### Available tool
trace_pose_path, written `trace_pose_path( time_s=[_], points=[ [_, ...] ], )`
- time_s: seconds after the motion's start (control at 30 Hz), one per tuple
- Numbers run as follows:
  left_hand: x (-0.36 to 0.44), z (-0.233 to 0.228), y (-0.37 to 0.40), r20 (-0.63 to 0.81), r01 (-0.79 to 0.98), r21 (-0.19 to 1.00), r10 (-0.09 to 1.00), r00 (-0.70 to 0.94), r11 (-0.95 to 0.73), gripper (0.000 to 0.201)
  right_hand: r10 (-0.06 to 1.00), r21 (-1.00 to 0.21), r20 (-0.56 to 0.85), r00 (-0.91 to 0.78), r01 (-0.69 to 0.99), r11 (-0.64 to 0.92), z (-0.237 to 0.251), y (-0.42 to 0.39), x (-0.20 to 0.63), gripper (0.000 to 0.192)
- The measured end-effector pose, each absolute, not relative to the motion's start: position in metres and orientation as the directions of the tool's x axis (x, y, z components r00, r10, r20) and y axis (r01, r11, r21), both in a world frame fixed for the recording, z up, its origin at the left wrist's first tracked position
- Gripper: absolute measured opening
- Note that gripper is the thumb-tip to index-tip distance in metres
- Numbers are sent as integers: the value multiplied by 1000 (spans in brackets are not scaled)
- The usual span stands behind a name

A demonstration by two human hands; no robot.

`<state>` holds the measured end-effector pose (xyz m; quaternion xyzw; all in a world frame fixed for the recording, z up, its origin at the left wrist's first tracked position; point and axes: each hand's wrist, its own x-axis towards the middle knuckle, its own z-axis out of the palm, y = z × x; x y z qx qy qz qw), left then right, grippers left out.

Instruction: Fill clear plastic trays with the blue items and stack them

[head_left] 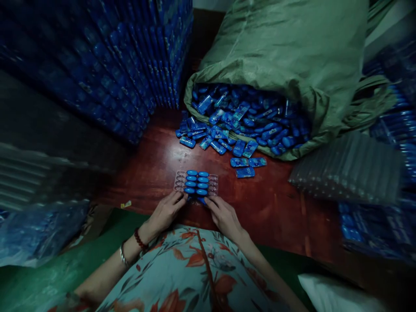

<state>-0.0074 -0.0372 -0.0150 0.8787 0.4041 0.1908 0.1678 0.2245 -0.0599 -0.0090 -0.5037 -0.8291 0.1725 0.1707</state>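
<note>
Left hand (166, 210) and right hand (225, 214) pinch blue packs (200, 200) at clear tray (213, 183); packs appear light, slick; grip ends.

pale-teal garment (186, 277), orange flowers (225, 284) | red-brown bead bracelet (139, 239) | silver bangle (122, 254)

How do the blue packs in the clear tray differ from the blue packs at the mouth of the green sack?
The tray packs sit in two neat columns in the clear tray; the sack packs lie jumbled at the mouth of the green sack. The tray packs show plain blue tops; many sack packs show printed faces. Both are blue and shiny.
</note>
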Motion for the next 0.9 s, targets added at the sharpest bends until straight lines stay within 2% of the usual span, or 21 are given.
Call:
trace_pose_path(
  time_s=[0.13, 0.2, 0.27, 0.37, 0.47, 0.53, 0.63, 0.7, 0.73, 0.8, 0.83, 0.9],
  points=[
    [3, 0, -30, 50, 638, 349, 693, 719, -687, 31, 860, -197, 28, -509, 841, 504, 9, -52, 213, 31],
    [9, 2, -27, -16, 633, 295, 658, 752, -716, 31, 853, -125, -17, -521, 848, 516, 17, -48, 204, 26],
    [12, -1, -26, -17, 628, 252, 646, 763, -736, 33, 847, -84, -60, -528, 849, 522, 22, -44, 195, 24],
    [7, -14, -27, 138, 617, 226, 652, 745, -753, 37, 843, -64, -106, -528, 849, 524, 24, -38, 186, 24],
    [-2, -27, -30, 316, 599, 275, 659, 682, -752, 42, 854, -66, -102, -510, 860, 506, 21, -36, 182, 25],
    [-8, -34, -31, 386, 599, 315, 676, 628, -737, 42, 863, -84, -44, -503, 863, 498, 16, -38, 183, 28],
    [-12, -35, -22, 446, 619, 371, 717, 535, -692, 40, 862, -183, 151, -484, 843, 506, 4, -45, 196, 34],
    [-11, -30, -3, 469, 640, 449, 775, 424, -623, 36, 877, -301, 293, -380, 834, 462, -3, -47, 212, 33],
    [-9, -27, 12, 465, 658, 496, 813, 350, -567, 33, 898, -367, 344, -274, 841, 397, -6, -45, 224, 32],
    [-2, -20, 49, 405, 712, 558, 889, 215, -427, 30, 930, -483, 365, 40, 862, 152, -11, -35, 250, 32],
    [2, -17, 70, 379, 749, 541, 906, 188, -382, 28, 916, -522, 334, 222, 853, -16, -13, -26, 264, 36],
    [13, -14, 111, 301, 821, 402, 905, 300, -406, 25, 837, -525, 210, 506, 780, -340, -16, -7, 291, 51]
  ],
)
